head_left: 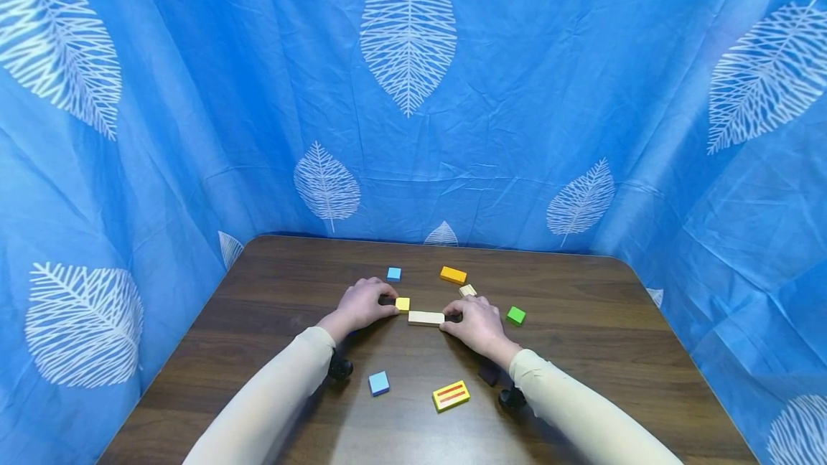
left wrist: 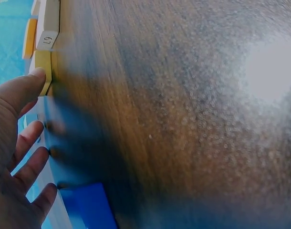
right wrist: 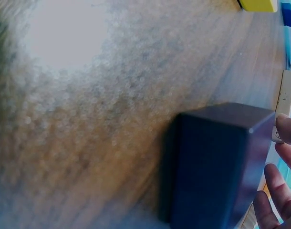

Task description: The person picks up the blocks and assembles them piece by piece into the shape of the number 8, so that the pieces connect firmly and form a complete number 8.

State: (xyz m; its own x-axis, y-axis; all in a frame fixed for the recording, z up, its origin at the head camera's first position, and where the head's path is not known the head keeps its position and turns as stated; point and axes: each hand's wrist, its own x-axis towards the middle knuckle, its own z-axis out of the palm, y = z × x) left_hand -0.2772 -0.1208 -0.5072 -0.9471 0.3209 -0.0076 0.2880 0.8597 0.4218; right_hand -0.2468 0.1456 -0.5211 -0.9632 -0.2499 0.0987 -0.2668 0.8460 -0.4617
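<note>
At the table's middle, my left hand (head_left: 367,301) pinches a small yellow block (head_left: 403,304) between thumb and forefinger. The left wrist view shows the thumb on the near face of this yellow block (left wrist: 42,61), the other fingers spread. A long cream block (head_left: 426,318) lies just to its right; its end, marked with small digits, faces the yellow one in the left wrist view. My right hand (head_left: 478,323) grips the cream block's right end with thumb and fingers. In the right wrist view, the thumb presses the cream block (right wrist: 285,98), partly cut off by the frame edge.
Behind the hands lie a light blue block (head_left: 394,274), an orange block (head_left: 454,275) and a small cream block (head_left: 468,290). Right is a green block (head_left: 515,316). Nearer are a blue block (head_left: 379,383), a red-striped yellow block (head_left: 451,396) and a dark block (head_left: 489,373).
</note>
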